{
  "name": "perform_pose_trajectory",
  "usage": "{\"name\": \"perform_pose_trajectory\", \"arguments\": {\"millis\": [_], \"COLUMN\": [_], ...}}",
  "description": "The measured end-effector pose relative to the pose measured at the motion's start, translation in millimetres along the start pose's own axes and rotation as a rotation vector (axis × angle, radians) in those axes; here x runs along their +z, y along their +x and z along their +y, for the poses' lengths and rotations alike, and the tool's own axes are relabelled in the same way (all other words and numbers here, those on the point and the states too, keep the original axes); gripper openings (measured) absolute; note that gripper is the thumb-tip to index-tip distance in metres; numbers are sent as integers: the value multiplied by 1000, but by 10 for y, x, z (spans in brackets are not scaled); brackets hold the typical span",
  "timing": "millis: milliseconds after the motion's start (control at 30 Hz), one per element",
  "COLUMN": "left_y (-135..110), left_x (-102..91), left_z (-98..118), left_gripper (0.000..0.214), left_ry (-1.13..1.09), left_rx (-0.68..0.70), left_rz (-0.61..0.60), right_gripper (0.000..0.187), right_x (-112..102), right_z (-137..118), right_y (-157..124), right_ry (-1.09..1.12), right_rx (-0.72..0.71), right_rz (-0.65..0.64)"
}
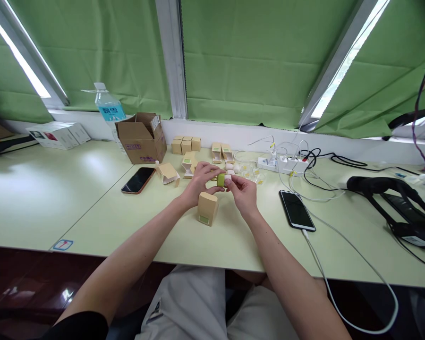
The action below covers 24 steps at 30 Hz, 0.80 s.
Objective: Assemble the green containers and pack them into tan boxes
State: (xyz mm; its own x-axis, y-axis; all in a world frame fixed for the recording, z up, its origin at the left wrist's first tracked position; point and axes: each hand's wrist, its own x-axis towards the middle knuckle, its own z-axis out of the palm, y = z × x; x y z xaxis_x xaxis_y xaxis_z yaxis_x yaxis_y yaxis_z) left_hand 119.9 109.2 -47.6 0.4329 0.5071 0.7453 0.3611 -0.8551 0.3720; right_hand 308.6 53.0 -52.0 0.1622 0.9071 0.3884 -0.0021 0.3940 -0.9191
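Note:
My left hand is closed around a small green cylinder, held above the pale green table. My right hand pinches a small white piece against the cylinder's right end. Just below both hands stands a closed tan carton with a green label. An open tan carton lies to the left of my left hand. More small tan cartons and two opened ones sit farther back, with small white pieces beside them.
A dark phone lies left, another phone on a white cable right. An open cardboard box and water bottle stand at the back left. A power strip with cables and a black stand are on the right.

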Motion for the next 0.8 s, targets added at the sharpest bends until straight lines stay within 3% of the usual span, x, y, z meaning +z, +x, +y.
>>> {"name": "perform_pose_trajectory", "arguments": {"millis": [200,333,400,500,600,700,800], "left_y": [-1,-26,-36,-36,-22,-6,6], "left_x": [32,19,5,-30,-76,-109,-124], "left_z": [84,87,78,75,99,137,168], "left_gripper": [53,56,65,79,85,83,83], "left_ry": [-39,-124,-230,-478,-688,-772,-832], "left_rx": [-22,-106,-186,-298,-391,-454,-476], "left_rz": [-32,-35,-28,-28,-104,-202,-232], "right_gripper": [60,58,52,42,39,35,30], "right_x": [139,142,98,11,-49,-57,-42], "right_z": [20,4,-5,2,34,59,61], "right_y": [-60,-90,-103,-106,-86,-62,-50], "right_ry": [19,-49,-141,-357,-588,-717,-762], "right_rx": [31,-22,-146,-507,-839,-1009,-1068], "right_rz": [70,32,41,81,52,56,58]}}
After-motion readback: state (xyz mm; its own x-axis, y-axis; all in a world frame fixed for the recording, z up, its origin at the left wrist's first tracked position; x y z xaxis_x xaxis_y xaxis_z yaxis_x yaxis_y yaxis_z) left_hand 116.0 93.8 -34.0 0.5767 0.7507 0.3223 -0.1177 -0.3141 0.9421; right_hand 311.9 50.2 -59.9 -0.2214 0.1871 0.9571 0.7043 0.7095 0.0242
